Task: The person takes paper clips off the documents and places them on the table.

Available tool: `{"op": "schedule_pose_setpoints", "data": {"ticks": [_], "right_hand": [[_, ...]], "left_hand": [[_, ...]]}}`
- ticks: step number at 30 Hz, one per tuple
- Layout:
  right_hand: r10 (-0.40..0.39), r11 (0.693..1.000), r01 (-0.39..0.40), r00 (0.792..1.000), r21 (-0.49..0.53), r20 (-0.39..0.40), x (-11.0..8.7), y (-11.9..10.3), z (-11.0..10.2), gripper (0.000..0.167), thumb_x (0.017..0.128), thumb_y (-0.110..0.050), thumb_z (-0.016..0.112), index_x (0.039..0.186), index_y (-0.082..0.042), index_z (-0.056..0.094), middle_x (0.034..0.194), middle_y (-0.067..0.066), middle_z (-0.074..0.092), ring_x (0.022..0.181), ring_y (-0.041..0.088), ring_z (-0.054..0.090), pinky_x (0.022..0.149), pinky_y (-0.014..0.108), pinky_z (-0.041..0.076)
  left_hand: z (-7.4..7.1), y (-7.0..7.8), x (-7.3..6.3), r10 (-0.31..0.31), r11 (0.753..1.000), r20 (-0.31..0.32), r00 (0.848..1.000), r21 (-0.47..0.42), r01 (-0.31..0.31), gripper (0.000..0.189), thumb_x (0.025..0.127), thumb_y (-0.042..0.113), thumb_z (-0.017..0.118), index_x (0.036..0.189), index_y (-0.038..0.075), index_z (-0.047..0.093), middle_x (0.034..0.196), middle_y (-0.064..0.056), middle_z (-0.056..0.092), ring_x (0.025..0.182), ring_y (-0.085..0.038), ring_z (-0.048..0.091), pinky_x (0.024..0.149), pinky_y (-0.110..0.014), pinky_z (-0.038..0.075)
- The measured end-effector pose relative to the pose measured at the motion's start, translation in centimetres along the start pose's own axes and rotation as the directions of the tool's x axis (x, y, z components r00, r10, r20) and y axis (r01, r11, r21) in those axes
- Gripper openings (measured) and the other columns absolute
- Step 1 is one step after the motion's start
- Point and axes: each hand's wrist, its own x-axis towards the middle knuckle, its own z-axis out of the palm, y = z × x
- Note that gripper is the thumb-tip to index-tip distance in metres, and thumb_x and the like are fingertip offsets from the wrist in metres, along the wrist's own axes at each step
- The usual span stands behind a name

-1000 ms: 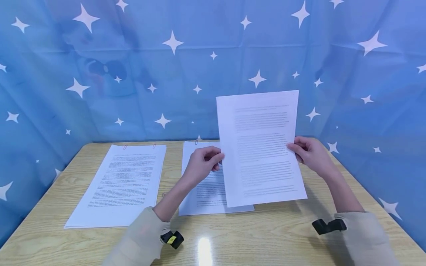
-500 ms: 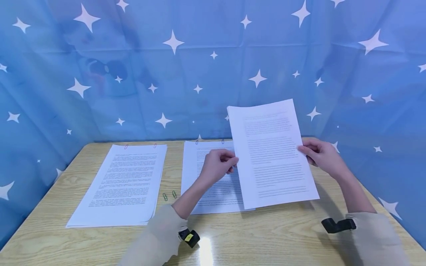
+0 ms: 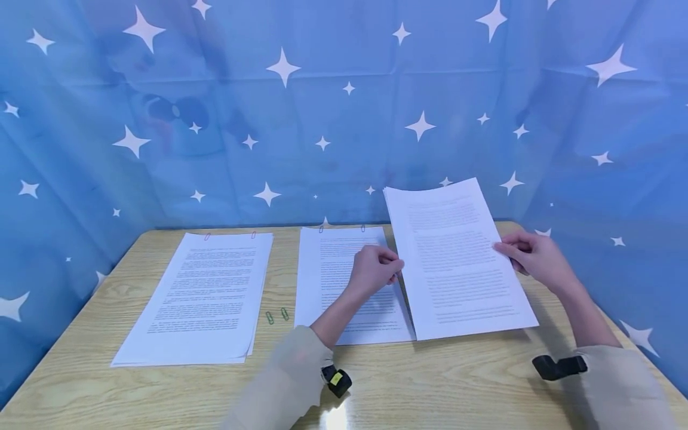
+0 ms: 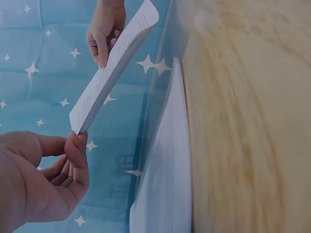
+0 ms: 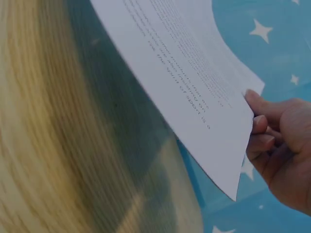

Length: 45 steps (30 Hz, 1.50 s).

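Note:
A few printed sheets of paper are held tilted above the right part of the table. My left hand pinches their left edge between thumb and fingers. On the opposite edge my right hand grips them, thumb on the printed face. In the left wrist view the sheets appear nearly edge-on, with my left hand at the near edge. The right wrist view has the paper bowing slightly, my right hand at its side. Left of the held sheets lies a paper stack with two dark paper clips on top.
Another printed stack with two red paper clips lies at the table's left. Two green paper clips rest between the stacks. The wooden table ends at a blue star-patterned curtain behind and at both sides.
Both hands have carried the sheets to the right and lower, tilting them back. More of the middle stack and the green paper clips have come into sight.

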Motion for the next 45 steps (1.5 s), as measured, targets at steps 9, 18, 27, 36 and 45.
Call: {"op": "schedule_pose_setpoints", "data": {"ticks": [9,18,27,36,45], "right_hand": [[0.017,0.997,-0.018,1.0,-0.076,-0.01,-0.1,1.9,-0.2,0.038,0.101,-0.034,0.064,0.106,0.003,0.064,0.064,0.008,0.055,0.051,0.017,0.047,0.046,0.031,0.037],[0.021,0.984,-0.02,1.0,-0.175,0.004,0.1,3.3,0.1,0.036,0.106,-0.029,0.056,0.108,0.006,0.064,0.068,0.006,0.056,0.055,0.015,0.048,0.05,0.028,0.039],[0.069,0.976,-0.054,0.996,-0.213,0.061,0.1,4.2,0.0,0.038,0.106,-0.028,0.055,0.112,0.008,0.064,0.074,0.005,0.058,0.059,0.017,0.049,0.052,0.028,0.039],[0.127,0.969,-0.101,0.986,-0.225,0.107,-0.1,5.4,0.0,0.043,0.106,-0.032,0.054,0.116,0.009,0.062,0.074,0.004,0.058,0.06,0.017,0.05,0.052,0.028,0.038],[0.155,0.964,-0.124,0.981,-0.236,0.119,0.0,6.5,0.2,0.046,0.106,-0.033,0.054,0.119,0.011,0.061,0.084,0.006,0.063,0.07,0.018,0.054,0.056,0.028,0.041]], "left_hand": [[2.0,-1.2,1.1,-0.104,0.994,-0.01,0.994,-0.028,0.104,0.007,0.092,0.002,0.069,0.089,-0.003,0.074,0.07,-0.008,0.07,0.056,-0.013,0.064,0.056,-0.022,0.055],[3.9,-0.9,1.8,-0.148,0.985,-0.009,0.989,0.083,0.148,0.007,0.092,0.001,0.069,0.086,-0.001,0.073,0.066,-0.005,0.067,0.063,-0.02,0.07,0.055,-0.02,0.051],[5.2,-1.1,2.5,-0.189,0.967,-0.025,0.982,0.169,0.19,0.009,0.092,0.002,0.07,0.085,0.001,0.074,0.067,-0.006,0.068,0.062,-0.018,0.069,0.054,-0.019,0.047],[5.9,-1.4,2.8,-0.226,0.96,-0.016,0.974,0.165,0.226,0.009,0.09,0.001,0.071,0.081,0.002,0.071,0.064,-0.004,0.067,0.062,-0.018,0.07,0.054,-0.019,0.049],[6.1,-1.5,2.8,-0.274,0.953,0.012,0.962,0.138,0.269,0.004,0.086,-0.004,0.072,0.083,-0.003,0.071,0.064,-0.005,0.065,0.065,-0.02,0.071,0.058,-0.023,0.056]]}}
